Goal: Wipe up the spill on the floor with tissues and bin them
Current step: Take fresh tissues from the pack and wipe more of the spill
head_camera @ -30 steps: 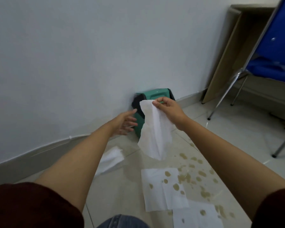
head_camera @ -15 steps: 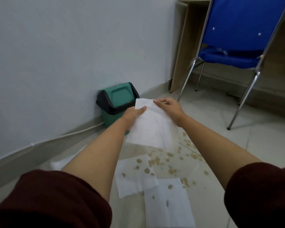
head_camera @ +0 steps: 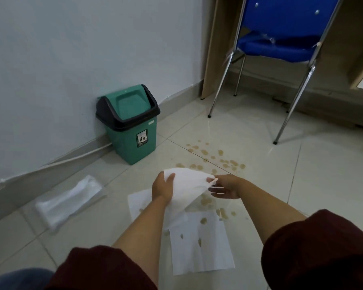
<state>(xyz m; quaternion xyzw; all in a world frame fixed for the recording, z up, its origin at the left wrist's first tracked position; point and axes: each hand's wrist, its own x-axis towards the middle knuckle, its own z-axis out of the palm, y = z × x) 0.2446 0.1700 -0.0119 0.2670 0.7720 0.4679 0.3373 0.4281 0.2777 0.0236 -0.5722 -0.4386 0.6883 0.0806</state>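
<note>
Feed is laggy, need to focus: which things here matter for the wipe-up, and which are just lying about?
Job: held tissue, laid tissues, spill drops, green bin, tissue pack.
Lying about: blue chair, wooden desk panel.

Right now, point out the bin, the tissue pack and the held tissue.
bin (head_camera: 132, 141): head view, front wall of the green body.
tissue pack (head_camera: 68, 200): head view, middle of the clear wrapper.
held tissue (head_camera: 188, 185): head view, middle of the sheet.

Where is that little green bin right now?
In the head view, the green bin stands on the floor left of centre, against the white wall, beyond the tissue pack and left of the brown spill.
</note>
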